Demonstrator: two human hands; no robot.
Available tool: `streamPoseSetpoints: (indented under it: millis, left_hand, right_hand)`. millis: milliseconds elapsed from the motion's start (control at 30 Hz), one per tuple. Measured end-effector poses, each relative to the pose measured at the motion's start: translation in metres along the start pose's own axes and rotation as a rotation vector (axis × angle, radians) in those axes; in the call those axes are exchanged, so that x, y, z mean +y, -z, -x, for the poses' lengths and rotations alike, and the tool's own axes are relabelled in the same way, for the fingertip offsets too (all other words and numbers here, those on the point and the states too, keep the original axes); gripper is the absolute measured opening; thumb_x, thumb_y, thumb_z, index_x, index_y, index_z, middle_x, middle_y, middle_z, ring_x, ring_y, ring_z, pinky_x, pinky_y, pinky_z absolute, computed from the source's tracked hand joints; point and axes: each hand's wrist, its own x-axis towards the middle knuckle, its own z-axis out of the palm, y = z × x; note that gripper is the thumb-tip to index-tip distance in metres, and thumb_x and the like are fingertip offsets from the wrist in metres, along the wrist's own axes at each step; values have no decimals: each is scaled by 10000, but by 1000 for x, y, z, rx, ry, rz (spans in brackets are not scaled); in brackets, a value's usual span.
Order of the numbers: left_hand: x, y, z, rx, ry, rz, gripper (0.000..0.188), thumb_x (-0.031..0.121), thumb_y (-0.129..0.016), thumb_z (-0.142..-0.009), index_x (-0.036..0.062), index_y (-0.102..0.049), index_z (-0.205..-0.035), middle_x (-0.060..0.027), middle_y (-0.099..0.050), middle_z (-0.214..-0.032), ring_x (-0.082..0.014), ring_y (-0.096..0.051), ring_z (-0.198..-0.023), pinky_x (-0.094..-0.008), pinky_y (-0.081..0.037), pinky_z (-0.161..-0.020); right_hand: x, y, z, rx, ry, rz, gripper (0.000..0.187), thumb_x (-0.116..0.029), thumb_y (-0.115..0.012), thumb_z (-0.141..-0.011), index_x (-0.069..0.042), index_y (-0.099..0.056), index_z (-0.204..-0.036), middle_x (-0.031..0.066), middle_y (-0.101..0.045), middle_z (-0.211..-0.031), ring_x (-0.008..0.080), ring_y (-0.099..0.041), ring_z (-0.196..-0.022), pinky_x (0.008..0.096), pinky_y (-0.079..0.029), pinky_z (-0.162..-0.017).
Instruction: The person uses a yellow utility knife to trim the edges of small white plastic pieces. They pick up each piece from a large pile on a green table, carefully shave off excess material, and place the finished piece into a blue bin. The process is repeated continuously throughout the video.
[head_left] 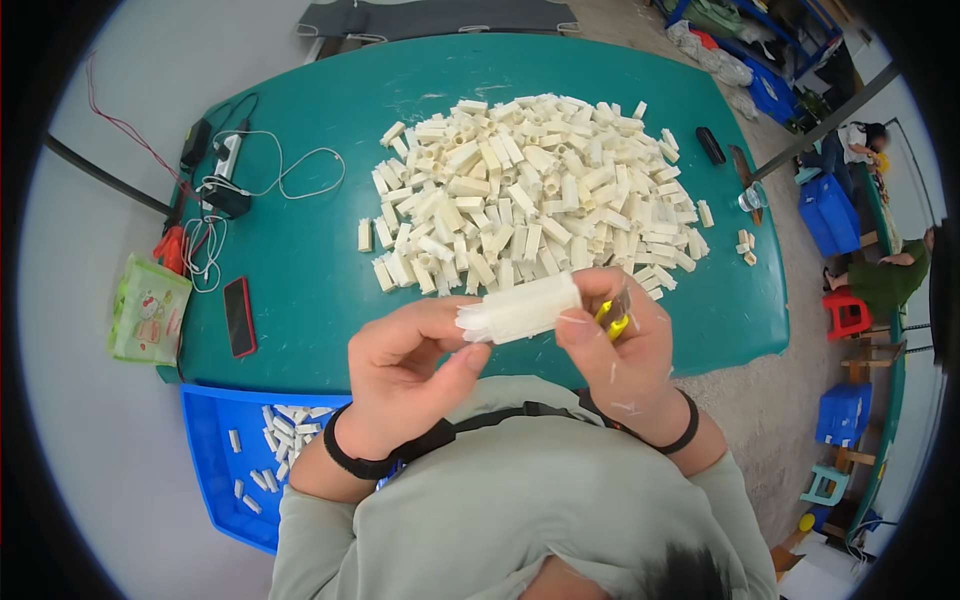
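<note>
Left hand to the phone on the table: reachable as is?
Likely yes: the phone lies to the left hand's left, nothing visible between them over the green tabletop. It would probably have to release the cream piece first.

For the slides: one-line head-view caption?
Left hand and right hand hold a cream part, the right also a yellow tool, near a pile of similar parts on a green table.

- The piece [530, 308] in my fingers [455, 372] looks like matt plastic, ragged at one end.
- My desk [300, 345] looks smooth, faintly glossy.
- My shirt [560, 480] is matt cloth.
- The tray [213, 458]: smooth plastic.
</note>
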Motion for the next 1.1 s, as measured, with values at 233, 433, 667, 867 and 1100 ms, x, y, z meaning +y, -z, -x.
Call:
streamPoseSetpoints:
  millis: [233, 433, 667, 867, 1100]
  left_hand:
    - [21, -5, -14, -104, -196, -719, 398, 16, -691, -709, -32, -557, -1080, -195, -552, -1167, -286, -559, -1043, -343, -437, -878]
    - [3, 2, -8, -136, -44, -270, 395, -18, -666, -721, -22, -535, -1094, -136, -541, -1065, -207, -534, -971, -287, -433, -808]
    - [-6, 0, -3, 65, -246, -239, 382, -49, -693, -666, -11, -522, -1006, -112, -522, -987, -179, -518, -887, -270, -429, -758]
    - [-8, -1, -4, 109, -346, -326, 424, -62, -708, -622, 5, -504, -987, -118, -525, -972, -195, -524, -857, -278, -433, -721]
    - [-9, -1, -8, 110, -374, -373, 445, -74, -715, -603, 11, -499, -983, -122, -531, -950, -194, -524, -836, -277, -429, -701]
  right_hand:
    - [7, 3, -2, -159, 283, 441, 245, -97, -669, -786, 13, -544, -966, 43, -565, -748, 75, -493, -617, 206, -398, -545]
    - [1, 0, 3, -164, 182, 383, 231, -186, -652, -811, 1, -553, -904, 110, -601, -770, 195, -560, -578, 268, -450, -532]
    - [-2, -3, 7, -224, 144, 492, 206, -199, -580, -859, -2, -550, -809, 96, -540, -655, 216, -522, -523, 291, -396, -460]
    - [3, -7, 5, -204, 201, 509, 211, -193, -604, -841, 0, -549, -775, 98, -515, -633, 238, -496, -487, 310, -383, -437]
    - [4, -6, 1, -194, 215, 543, 224, -196, -607, -842, 3, -543, -763, 99, -512, -629, 243, -497, -482, 318, -375, -423]
